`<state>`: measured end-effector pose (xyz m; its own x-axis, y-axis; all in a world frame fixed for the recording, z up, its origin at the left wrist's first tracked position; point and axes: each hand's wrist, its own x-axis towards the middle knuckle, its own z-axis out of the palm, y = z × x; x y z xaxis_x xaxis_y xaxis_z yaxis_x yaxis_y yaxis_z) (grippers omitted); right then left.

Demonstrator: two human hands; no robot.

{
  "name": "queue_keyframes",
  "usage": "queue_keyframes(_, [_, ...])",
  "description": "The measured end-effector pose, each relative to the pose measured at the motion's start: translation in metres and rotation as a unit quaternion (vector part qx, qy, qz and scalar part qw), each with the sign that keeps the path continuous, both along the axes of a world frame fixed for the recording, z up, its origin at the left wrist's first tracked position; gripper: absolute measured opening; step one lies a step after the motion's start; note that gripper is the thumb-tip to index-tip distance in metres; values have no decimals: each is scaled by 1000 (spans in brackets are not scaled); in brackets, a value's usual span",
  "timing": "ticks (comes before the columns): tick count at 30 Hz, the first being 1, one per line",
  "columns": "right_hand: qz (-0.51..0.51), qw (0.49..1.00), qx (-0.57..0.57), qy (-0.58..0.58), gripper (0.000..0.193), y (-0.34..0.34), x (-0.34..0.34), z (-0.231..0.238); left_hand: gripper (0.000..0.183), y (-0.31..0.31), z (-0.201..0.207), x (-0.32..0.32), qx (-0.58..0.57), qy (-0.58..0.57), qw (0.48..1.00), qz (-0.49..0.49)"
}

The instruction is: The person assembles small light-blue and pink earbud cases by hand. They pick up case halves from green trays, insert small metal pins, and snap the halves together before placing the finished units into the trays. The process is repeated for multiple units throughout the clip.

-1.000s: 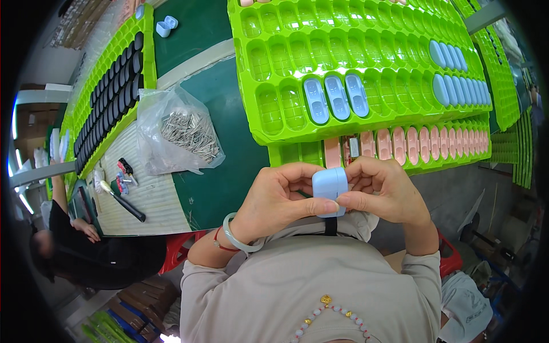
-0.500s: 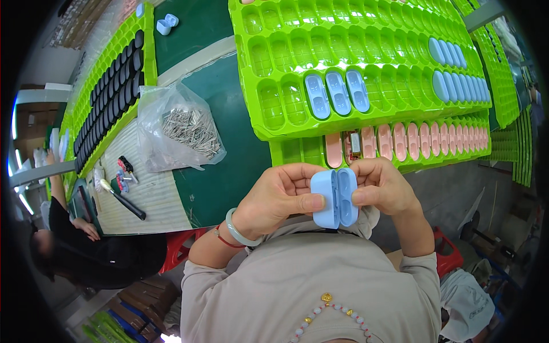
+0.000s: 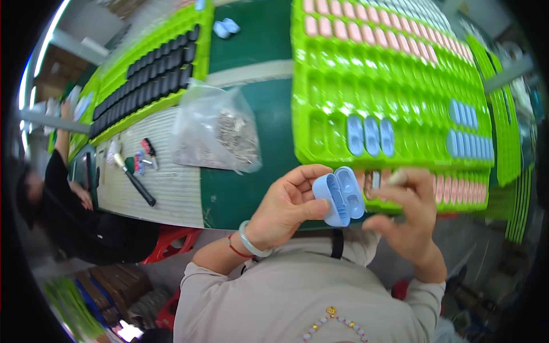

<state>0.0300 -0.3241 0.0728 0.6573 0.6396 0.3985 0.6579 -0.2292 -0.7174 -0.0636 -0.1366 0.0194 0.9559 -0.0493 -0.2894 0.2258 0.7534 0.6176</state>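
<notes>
My left hand (image 3: 289, 208) grips a light blue earbud case (image 3: 337, 200) in front of my body. Its lid stands open on the right, so the hollow inside shows. To the right of the case my right hand (image 3: 409, 214) hangs in the air, slightly blurred, thumb and fingers apart, and I see nothing in it. Behind that hand lies a lower green tray with pink shells (image 3: 446, 188), one holding a small metallic part (image 3: 375, 180). Above it, a green blister tray (image 3: 326, 154) carries blue case shells (image 3: 370, 137) and narrow blue pieces (image 3: 469, 144).
Left of the trays a clear plastic bag (image 3: 191, 137) of small metal pins (image 3: 237, 137) rests on the green table (image 3: 220, 194). A black-handled tool (image 3: 137, 186) lies on a ribbed mat. Another tray holds black pieces (image 3: 143, 88). A co-worker's arm (image 3: 60, 143) is at far left.
My right hand has let go of the blue case and moved right, its fingers spreading. My left hand keeps the case, now turned and tilted. The whole view has shifted, showing more of the trays.
</notes>
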Motion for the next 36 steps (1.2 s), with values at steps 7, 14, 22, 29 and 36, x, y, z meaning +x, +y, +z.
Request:
queue_keyframes(7, [136, 979, -98, -113, 16, 89, 30, 31, 56, 32, 15, 12, 61, -91, 972, 209])
queue_keyframes(14, [78, 972, -155, -159, 12, 251, 185, -10, 46, 55, 17, 0, 376, -115, 914, 99])
queue_keyframes(22, [-180, 959, -216, -29, 31, 373, 277, -82, 30, 69, 13, -17, 530, -172, 828, 69])
queue_keyframes(29, [-156, 958, -240, 0, 33, 379, 277, -90, 27, 78, 9, -16, 482, -168, 859, 47])
queue_keyframes(36, [-12, 981, -121, -154, 36, 325, 283, -50, 22, 74, 5, -9, 531, -136, 835, 37])
